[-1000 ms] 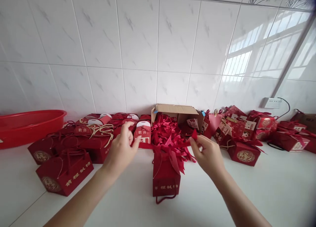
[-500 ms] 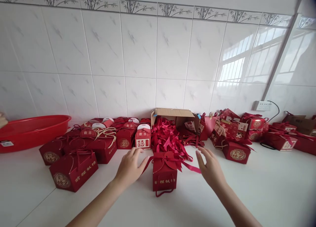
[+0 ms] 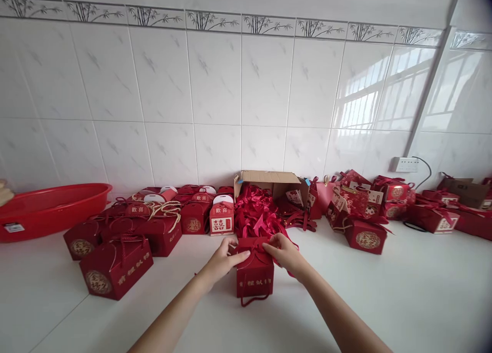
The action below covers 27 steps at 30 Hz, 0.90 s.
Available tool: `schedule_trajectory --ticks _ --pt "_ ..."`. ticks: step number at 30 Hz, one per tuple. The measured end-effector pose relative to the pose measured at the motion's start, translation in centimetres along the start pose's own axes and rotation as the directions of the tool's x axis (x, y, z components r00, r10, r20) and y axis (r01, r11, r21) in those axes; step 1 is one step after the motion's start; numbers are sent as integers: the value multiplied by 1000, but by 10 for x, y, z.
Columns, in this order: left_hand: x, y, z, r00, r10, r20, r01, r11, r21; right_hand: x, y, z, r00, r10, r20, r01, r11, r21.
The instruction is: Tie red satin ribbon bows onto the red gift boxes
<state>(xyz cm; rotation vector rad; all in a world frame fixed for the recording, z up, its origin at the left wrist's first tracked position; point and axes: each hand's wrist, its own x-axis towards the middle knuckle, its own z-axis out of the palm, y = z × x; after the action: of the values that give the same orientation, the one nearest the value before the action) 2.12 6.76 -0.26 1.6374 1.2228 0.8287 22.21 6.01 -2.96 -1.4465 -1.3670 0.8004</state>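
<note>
Centrally, well forward of the back edge of the smooth white surface (image 3: pixel 326 319), stands a crisp dark-red card box (image 3: pixel 254 272) with gold characters (image 3: pixel 257 282) and a drooping cord loop (image 3: pixel 255 299), its flat ribbon (image 3: pixel 257 249) pinched by the right hand (image 3: pixel 286 254), the left hand (image 3: pixel 225 261) curled alongside, grip unclear.

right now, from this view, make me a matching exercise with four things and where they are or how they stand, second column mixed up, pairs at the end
Column one
1. red basin
2. cardboard box
3. white socket strip
4. front-centre gift box

Column two
A. on the tiled wall, toward the right
B. left hand and right hand at its top
C. at the far left of the view
D. open, with red ribbons heaped at its mouth

Pairs
1-C
2-D
3-A
4-B
</note>
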Motion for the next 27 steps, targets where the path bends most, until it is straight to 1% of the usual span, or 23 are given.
schedule_trajectory --ticks 2,4,6,8,11,13,15,17,20,24,27 --pt "0 1 -1 989 -103 103 107 994 -36 2 0 -2 998 2 57 -1 1000 -3" --pt "-1 1 -1 974 -135 182 156 982 -106 3 -1 -5 995 -7 102 8 1000 -4" --pt "0 -2 -1 971 -119 208 158 971 -181 3 -3 -9 986 -30 165 29 1000 9" --pt "2 -7 -1 967 -118 225 177 948 -265 3 -3 -13 967 -48 251 43 999 25" --pt "7 -14 -2 953 -181 244 276 853 -443 4 1 -19 935 -43 352 1 993 119" --pt "9 -17 -4 942 -223 249 325 784 -528 3 5 -21 922 -40 385 -59 969 241" --pt "9 -18 -5 948 -200 246 307 773 -556 1 8 -22 913 -30 406 -138 916 376" --pt "6 -17 -5 959 -142 243 255 806 -535 -1 10 -22 900 -23 435 -208 854 477" --pt "2 -16 -6 965 -96 243 207 849 -486 -3 13 -23 893 -39 449 -244 795 556" --pt "2 -16 -9 964 -100 245 214 841 -497 2 17 -27 922 -17 387 -224 792 569" --pt "4 -16 -14 958 -113 264 233 842 -487 7 21 -35 917 9 398 -235 819 523"
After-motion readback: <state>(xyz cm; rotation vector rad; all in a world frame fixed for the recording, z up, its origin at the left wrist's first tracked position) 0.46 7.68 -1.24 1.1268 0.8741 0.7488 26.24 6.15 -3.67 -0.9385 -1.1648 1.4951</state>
